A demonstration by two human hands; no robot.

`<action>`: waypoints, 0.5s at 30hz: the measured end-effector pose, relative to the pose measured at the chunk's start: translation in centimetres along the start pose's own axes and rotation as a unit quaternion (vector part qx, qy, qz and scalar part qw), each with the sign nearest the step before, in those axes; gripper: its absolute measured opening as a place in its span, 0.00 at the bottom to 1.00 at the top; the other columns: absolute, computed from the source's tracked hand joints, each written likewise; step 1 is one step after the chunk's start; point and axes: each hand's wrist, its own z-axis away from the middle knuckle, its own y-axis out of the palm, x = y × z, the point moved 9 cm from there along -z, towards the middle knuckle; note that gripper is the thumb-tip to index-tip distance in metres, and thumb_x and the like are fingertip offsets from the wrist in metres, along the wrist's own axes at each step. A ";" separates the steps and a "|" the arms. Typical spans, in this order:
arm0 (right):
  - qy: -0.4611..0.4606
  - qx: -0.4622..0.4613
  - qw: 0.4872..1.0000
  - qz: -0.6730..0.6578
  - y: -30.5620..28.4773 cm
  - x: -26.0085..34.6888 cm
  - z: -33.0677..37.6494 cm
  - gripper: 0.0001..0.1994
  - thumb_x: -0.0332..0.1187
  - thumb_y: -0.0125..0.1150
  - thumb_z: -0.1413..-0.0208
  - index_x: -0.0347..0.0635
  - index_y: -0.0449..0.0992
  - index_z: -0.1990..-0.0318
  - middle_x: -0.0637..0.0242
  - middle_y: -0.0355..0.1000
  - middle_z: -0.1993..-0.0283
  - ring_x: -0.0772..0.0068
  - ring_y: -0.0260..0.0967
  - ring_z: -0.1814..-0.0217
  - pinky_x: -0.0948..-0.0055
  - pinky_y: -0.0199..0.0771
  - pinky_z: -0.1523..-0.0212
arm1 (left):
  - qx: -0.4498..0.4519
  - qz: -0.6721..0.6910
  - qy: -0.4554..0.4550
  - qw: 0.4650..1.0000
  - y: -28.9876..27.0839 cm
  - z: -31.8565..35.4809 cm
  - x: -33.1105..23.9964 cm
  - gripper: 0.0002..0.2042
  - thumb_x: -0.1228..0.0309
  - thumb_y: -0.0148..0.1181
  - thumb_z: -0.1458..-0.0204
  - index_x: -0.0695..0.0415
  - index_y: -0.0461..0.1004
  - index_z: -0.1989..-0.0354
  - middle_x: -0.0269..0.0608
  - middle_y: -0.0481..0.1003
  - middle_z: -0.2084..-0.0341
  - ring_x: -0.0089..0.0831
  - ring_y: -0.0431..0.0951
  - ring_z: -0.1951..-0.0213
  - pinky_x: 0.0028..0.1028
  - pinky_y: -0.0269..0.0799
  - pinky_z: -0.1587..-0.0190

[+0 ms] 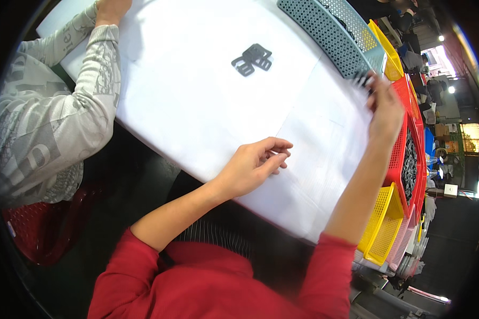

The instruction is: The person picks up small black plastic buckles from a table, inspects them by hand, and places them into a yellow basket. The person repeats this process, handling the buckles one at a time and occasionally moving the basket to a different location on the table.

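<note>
- Far left: I see a co-worker's patterned grey sleeve [93, 87] reaching over the table [197, 95]. The co-worker's hand [110, 11] is cut off by the upper edge; I cannot tell what it holds.
- Centre, far part of the table: a small group of flat black slotted pieces [257, 53] lies together, well apart from both of my hands. Overlap prevents a sure count, and I cannot tell whether they are joined.
- Centre, near part: my left hand [248, 169] hovers with fingers loosely curled, thumb and index slightly apart; I see nothing between them. The rear fingers are partly hidden.
- Right of centre: the grey-blue basket [332, 40] holds dark items, mostly concealed by its near wall; its far end is out of frame.
- Right: my right hand [387, 114] is at the basket's near corner. Motion blur covers a dark, streaked item [363, 80] at its fingers; I cannot tell whether they are clamped on it.
- Far right: the red basket [396, 149] holds many black parts [409, 165].
- Progress: I judge the work partway, with few pieces set out and plenty left in the baskets.
</note>
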 end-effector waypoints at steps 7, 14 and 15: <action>-0.071 0.119 0.990 0.022 8.8 1.0 -8.2 0.17 0.41 0.61 0.43 0.44 0.78 0.49 0.64 0.78 0.55 0.71 0.77 0.61 0.72 0.76 0.60 | 0.042 0.003 0.008 0.999 1.1 -0.1 -0.1 0.13 0.74 0.50 0.37 0.63 0.72 0.47 0.41 0.76 0.60 0.25 0.77 0.59 0.25 0.75 0.55; -0.296 0.242 0.904 0.193 22.7 1.5 2.1 0.14 0.37 0.61 0.44 0.47 0.79 0.51 0.61 0.72 0.48 0.60 0.70 0.48 0.68 0.69 0.45 | 0.063 -0.001 0.007 0.998 1.1 0.5 -0.4 0.12 0.76 0.48 0.37 0.63 0.73 0.49 0.41 0.77 0.62 0.23 0.77 0.61 0.25 0.76 0.56; -0.290 0.253 0.901 0.199 22.4 1.3 2.7 0.14 0.36 0.61 0.45 0.46 0.79 0.51 0.62 0.72 0.48 0.60 0.70 0.48 0.68 0.69 0.46 | 0.061 0.005 0.009 0.998 1.1 0.5 -0.3 0.11 0.76 0.48 0.37 0.63 0.73 0.49 0.40 0.77 0.62 0.23 0.77 0.61 0.25 0.76 0.56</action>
